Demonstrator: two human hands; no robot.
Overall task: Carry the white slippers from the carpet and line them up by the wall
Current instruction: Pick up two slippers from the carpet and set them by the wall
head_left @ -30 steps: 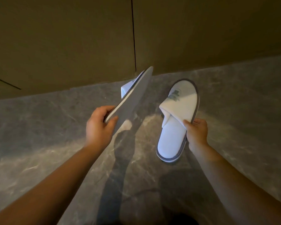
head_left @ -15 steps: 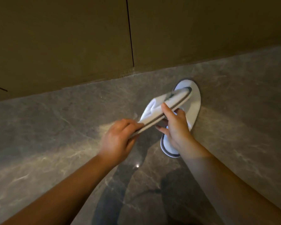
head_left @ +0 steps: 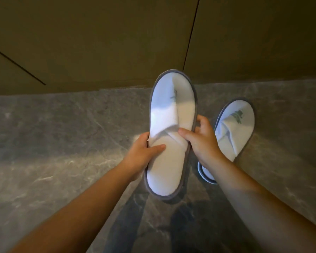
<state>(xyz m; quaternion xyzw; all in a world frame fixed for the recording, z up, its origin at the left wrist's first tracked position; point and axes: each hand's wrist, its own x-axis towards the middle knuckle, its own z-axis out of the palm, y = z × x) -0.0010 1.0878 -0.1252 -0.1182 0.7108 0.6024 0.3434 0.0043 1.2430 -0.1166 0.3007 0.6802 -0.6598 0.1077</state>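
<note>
we hold one slipper [head_left: 171,136] above the floor [head_left: 62,143], left hand [head_left: 144,154] and right hand [head_left: 201,141] on its sides. second slipper [head_left: 233,128] lies right, on floor, toe toward wall [head_left: 98,42].

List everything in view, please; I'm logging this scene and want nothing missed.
held slipper: one, white with grey edging, sole side down, gripped at mid-length in both hands above the floor
floor slipper: one, white with grey edging and a green logo, lying on the floor right of the held one, toe toward the wall
floor: one, grey marble-look stone
wall: brown panels with dark seams, along the top
left hand: one, thumb on the insole
right hand: one, fingers at the slipper's right edge
</note>
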